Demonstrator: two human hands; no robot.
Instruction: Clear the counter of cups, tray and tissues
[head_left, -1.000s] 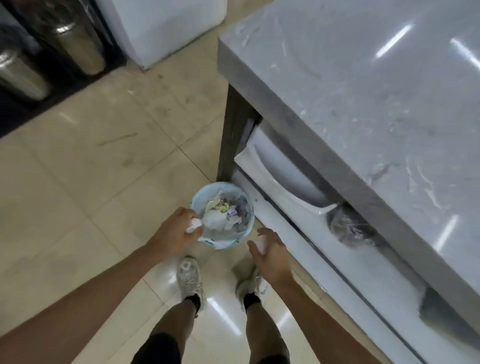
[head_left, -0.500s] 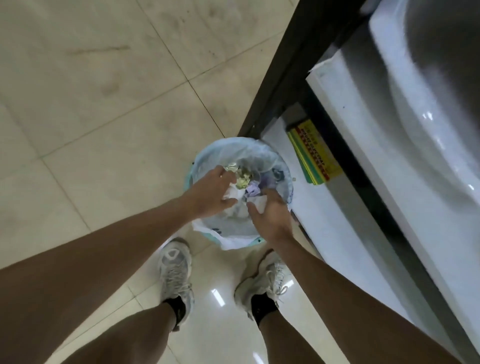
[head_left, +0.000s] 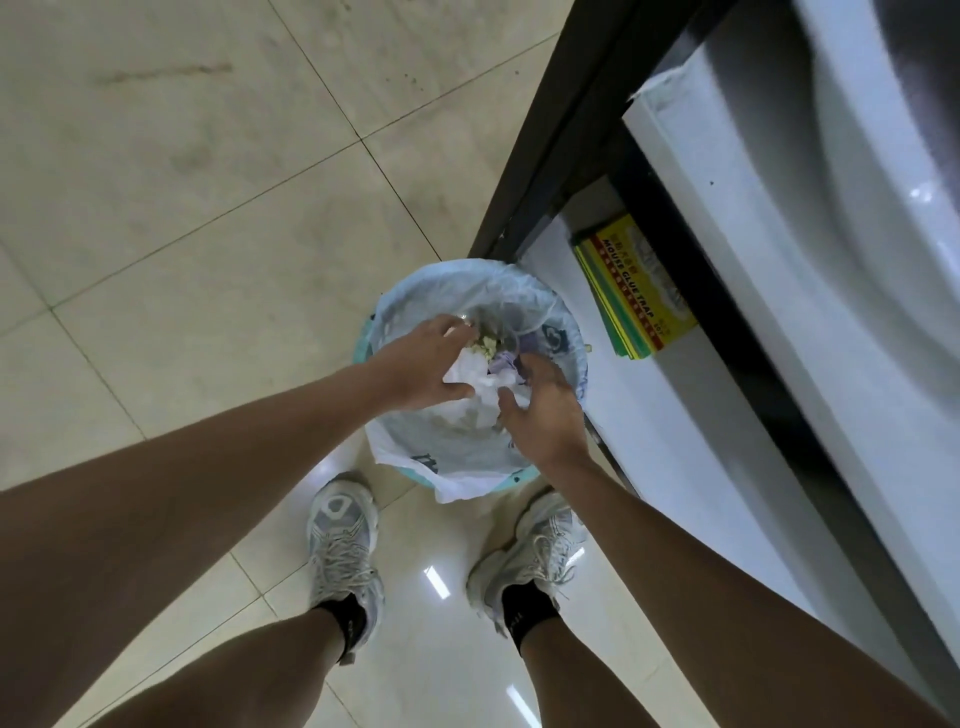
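Two hands over the lined bin (head_left: 563, 332) on the floor. Left hand (head_left: 415, 369) and right hand (head_left: 543, 410) both have fingers spread loosely, touching crumpled white tissues (head_left: 480, 382) lying in the bin; neither is clamped. Mouse glue trap (head_left: 631, 291) lies just beside the bin, under the table frame (head_left: 550, 130).

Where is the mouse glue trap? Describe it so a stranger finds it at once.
Start at the dark counter leg standing on the tiled floor. At its foot sits the small round bin with a pale plastic liner, where both hands are busy. Just right of that bin, on the white ledge under the counter, lies the mouse glue trap: a flat yellow packet with a red printed band and green edge.
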